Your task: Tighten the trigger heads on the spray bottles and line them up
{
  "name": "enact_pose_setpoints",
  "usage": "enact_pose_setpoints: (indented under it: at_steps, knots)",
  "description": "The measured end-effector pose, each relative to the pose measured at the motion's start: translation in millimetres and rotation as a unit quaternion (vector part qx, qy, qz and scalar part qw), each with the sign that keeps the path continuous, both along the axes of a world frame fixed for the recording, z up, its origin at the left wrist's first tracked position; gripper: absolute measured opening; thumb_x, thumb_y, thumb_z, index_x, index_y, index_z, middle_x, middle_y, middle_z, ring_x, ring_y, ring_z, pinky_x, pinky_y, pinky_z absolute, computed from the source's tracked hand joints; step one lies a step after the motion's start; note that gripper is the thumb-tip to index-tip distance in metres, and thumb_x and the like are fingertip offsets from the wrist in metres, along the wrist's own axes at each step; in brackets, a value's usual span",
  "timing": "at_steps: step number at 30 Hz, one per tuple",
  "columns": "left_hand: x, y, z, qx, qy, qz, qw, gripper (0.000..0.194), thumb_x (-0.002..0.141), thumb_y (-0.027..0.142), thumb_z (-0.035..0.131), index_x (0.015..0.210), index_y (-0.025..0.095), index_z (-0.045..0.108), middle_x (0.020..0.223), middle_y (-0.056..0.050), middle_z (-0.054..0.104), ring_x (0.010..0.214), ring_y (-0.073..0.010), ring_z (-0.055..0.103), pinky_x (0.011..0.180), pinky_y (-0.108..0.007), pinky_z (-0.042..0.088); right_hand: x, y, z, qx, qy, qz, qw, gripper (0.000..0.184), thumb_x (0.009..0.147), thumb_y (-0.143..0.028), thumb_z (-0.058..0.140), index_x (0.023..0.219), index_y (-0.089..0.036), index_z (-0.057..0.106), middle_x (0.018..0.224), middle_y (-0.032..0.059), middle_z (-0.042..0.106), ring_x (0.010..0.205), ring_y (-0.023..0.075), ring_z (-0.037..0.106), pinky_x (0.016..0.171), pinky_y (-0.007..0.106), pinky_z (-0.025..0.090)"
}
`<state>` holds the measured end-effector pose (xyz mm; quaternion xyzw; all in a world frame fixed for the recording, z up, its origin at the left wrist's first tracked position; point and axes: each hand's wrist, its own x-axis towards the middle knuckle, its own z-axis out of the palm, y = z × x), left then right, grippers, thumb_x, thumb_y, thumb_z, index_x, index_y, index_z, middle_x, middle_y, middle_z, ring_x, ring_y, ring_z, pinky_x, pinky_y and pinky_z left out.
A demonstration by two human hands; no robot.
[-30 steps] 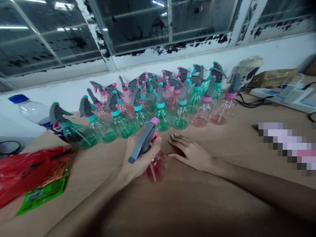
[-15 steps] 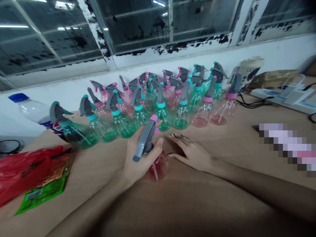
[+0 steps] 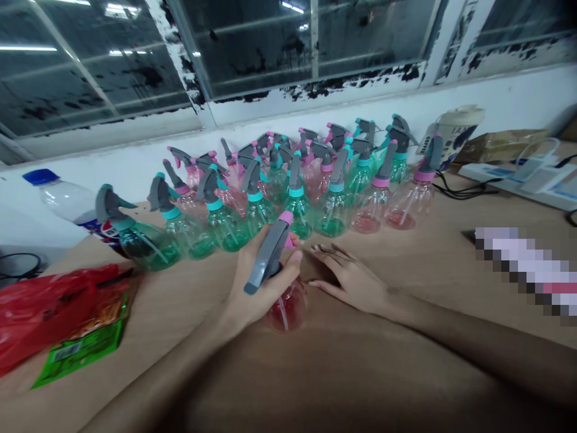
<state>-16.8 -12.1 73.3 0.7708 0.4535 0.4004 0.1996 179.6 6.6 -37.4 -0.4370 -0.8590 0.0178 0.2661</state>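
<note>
My left hand is wrapped round the neck of a pink spray bottle, its thumb on the near side. The bottle stands on the table, with a grey head, a pink nozzle tip and a little pink liquid inside. My right hand rests on the table just right of that bottle, fingers stretched out and holding nothing. Behind both hands stands a front row of spray bottles, among them a green spray bottle and a pale pink spray bottle.
More spray bottles crowd back to the wall. At left are a soda bottle with a blue cap, a red plastic bag and a green snack packet. At right are a paper cup, a power strip and a blurred-out flat object.
The view has shifted slightly. The fingers of my left hand have curled a little more about the trigger of the pink spray bottle; my right hand stays in place.
</note>
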Motion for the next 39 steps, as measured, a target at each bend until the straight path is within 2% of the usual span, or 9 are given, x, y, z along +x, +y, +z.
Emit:
enact_pose_setpoints:
  at_steps: [6,11,16,20,23,28,33,36,39]
  knots:
    - [-1.8,-2.5,1.0,-0.004,0.003,0.003,1.0,0.011,0.082,0.032,0.054,0.079,0.022,0.052,0.062,0.004,0.054,0.053,-0.0112,0.052,0.053,-0.024,0.043,-4.3,-11.2,10.0,-0.005,0.041,0.051,0.998,0.052,0.09,-0.046,0.046,0.13,-0.014,0.045,0.129,0.012,0.057,0.124,0.0234,0.048,0.112,0.05,0.025]
    - [-2.2,-2.0,0.6,0.005,-0.025,-0.009,1.0,0.009,0.081,0.029,0.055,0.076,0.022,0.052,0.062,0.004,0.053,0.054,-0.0112,0.05,0.054,-0.025,0.043,-13.9,-29.7,26.9,-0.049,0.126,0.065,0.989,0.037,0.092,-0.045,0.042,0.118,-0.021,0.052,0.12,0.0062,0.064,0.119,0.0233,0.053,0.106,0.053,0.033]
    - [-1.4,2.6,-5.8,0.001,-0.05,-0.014,0.999,0.021,0.082,0.035,0.057,0.099,0.023,0.056,0.082,-0.002,0.061,0.082,-0.018,0.061,0.079,-0.034,0.048,-27.0,-49.2,49.1,-0.068,0.159,0.075,0.982,0.068,0.072,-0.06,0.062,0.124,-0.019,0.047,0.121,0.0104,0.061,0.113,0.0278,0.054,0.101,0.052,0.036]
    - [-1.3,0.2,-9.0,-0.035,-0.051,0.0,0.998,0.035,0.08,0.044,0.059,0.108,0.023,0.055,0.069,0.001,0.056,0.061,-0.0157,0.056,0.06,-0.032,0.049,-42.5,-61.2,64.4,-0.113,0.172,0.042,0.978,0.081,0.062,-0.063,0.068,0.125,-0.017,0.045,0.118,0.0133,0.059,0.108,0.0298,0.055,0.091,0.047,0.045]
    - [1.6,-6.4,-6.1,-0.053,-0.062,-0.025,0.996,0.037,0.08,0.043,0.06,0.111,0.023,0.052,0.09,-0.003,0.061,0.068,-0.0151,0.058,0.065,-0.033,0.049,-54.8,-64.1,70.8,-0.115,0.168,0.014,0.979,0.083,0.064,-0.061,0.068,0.127,-0.014,0.043,0.115,0.0154,0.059,0.106,0.0317,0.055,0.088,0.048,0.045]
    - [5.0,-18.7,0.0,-0.044,-0.064,-0.081,0.994,0.051,0.079,0.038,0.063,0.123,0.026,0.041,0.129,-0.008,0.051,0.115,-0.0256,0.051,0.095,-0.042,0.044,-59.1,-64.5,75.8,-0.097,0.13,0.012,0.987,0.059,0.07,-0.054,0.066,0.114,-0.018,0.054,0.104,0.0114,0.062,0.097,0.0293,0.058,0.081,0.044,0.048]
    - [-5.2,-27.6,-10.8,-0.03,-0.024,-0.118,0.992,0.081,0.073,0.036,0.069,0.139,0.026,0.022,0.146,-0.011,0.033,0.133,-0.0292,0.033,0.11,-0.049,0.029,-16.2,-74.8,75.5,-0.123,0.099,-0.024,0.987,0.061,0.068,-0.06,0.065,0.112,-0.02,0.053,0.105,0.0097,0.061,0.096,0.0282,0.058,0.081,0.045,0.049]
    - [-16.5,-35.1,-24.3,-0.032,0.021,-0.104,0.994,0.079,0.076,0.036,0.066,0.14,0.027,0.02,0.146,-0.01,0.032,0.135,-0.0271,0.03,0.112,-0.049,0.025,32.4,-76.6,66.7,-0.122,0.1,-0.044,0.987,0.062,0.07,-0.06,0.063,0.118,-0.023,0.048,0.114,0.0089,0.058,0.106,0.028,0.054,0.09,0.045,0.047]
    - [-30.0,-42.7,-39.3,-0.079,0.057,-0.073,0.993,0.071,0.079,0.038,0.061,0.138,0.031,0.022,0.146,-0.007,0.033,0.133,-0.0275,0.034,0.11,-0.051,0.03,87.1,-69.3,56.6,-0.052,0.127,-0.132,0.982,0.064,0.067,-0.061,0.065,0.115,-0.022,0.049,0.111,0.0102,0.059,0.104,0.0308,0.056,0.087,0.048,0.047]
